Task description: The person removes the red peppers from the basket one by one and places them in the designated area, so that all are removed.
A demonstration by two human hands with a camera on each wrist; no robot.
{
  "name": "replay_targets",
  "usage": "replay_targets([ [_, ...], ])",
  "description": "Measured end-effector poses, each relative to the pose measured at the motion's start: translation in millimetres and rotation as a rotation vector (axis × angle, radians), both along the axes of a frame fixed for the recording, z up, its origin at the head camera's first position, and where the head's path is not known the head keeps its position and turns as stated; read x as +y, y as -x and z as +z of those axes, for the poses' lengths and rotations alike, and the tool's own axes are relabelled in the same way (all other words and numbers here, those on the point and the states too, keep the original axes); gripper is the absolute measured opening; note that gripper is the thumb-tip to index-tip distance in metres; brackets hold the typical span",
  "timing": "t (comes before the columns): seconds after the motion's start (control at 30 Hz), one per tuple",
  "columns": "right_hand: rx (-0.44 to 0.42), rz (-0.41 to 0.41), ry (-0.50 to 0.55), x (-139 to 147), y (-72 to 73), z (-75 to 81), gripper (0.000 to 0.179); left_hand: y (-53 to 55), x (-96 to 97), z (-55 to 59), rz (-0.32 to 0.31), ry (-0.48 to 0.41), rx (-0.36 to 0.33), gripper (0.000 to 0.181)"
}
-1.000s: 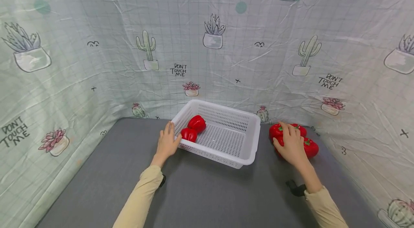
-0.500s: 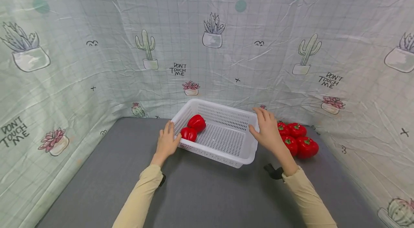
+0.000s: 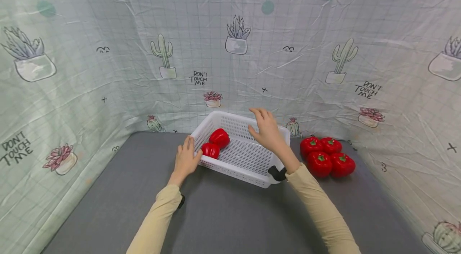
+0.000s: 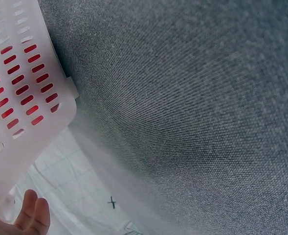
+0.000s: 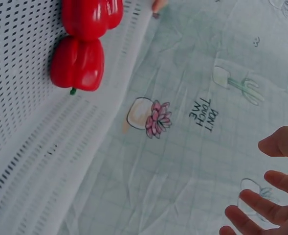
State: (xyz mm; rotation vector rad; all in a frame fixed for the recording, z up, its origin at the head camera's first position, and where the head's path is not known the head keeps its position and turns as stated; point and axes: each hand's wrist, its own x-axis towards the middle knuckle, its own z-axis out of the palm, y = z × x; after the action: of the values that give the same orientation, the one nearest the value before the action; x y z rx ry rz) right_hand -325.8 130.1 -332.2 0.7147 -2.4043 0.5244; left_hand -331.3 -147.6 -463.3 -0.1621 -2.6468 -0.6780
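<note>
A white perforated plastic basket [image 3: 234,171] stands at the back of the table, with two red bell peppers [image 3: 219,137] at its left end. My left hand [image 3: 185,162] holds the basket's near left corner, thumb over the front rim and fingers at the left rim. Red shows through the holes of the basket wall [image 4: 21,161] in the left wrist view. Above the basket's right half hovers my right hand [image 3: 267,131], fingers spread and nothing in them. Its fingers [image 5: 266,208] also appear apart from the peppers [image 5: 77,63] in the right wrist view.
Several more red bell peppers [image 3: 319,164] sit clustered on the grey table [image 3: 223,218], right of the basket. A cactus-print curtain [image 3: 201,18] surrounds the table's back and sides. A black strap [image 3: 277,173] is on the right wrist.
My right hand has moved left from the pepper cluster, past the basket's right rim, to above the basket. My left hand and the basket have stayed in place.
</note>
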Motion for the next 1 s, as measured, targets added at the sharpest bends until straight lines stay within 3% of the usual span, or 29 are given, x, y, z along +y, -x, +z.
replay_targets([
  [0.27, -0.087, 0.004, -0.056, -26.4, 30.3, -5.1, 0.046, 0.7, -0.8, -2.9, -0.004, 0.012, -0.013, 0.060],
  [0.6, -0.193, -0.001, -0.142, -47.0, 69.0, -33.1, 0.042, 0.6, -1.4, -3.1, -0.008, 0.001, -0.008, 0.060],
  [1.0, -0.325, 0.026, -0.348, -67.3, 93.9, -64.1, 0.054, 0.4, -1.1, -0.3, 0.001, 0.008, -0.028, 0.059],
])
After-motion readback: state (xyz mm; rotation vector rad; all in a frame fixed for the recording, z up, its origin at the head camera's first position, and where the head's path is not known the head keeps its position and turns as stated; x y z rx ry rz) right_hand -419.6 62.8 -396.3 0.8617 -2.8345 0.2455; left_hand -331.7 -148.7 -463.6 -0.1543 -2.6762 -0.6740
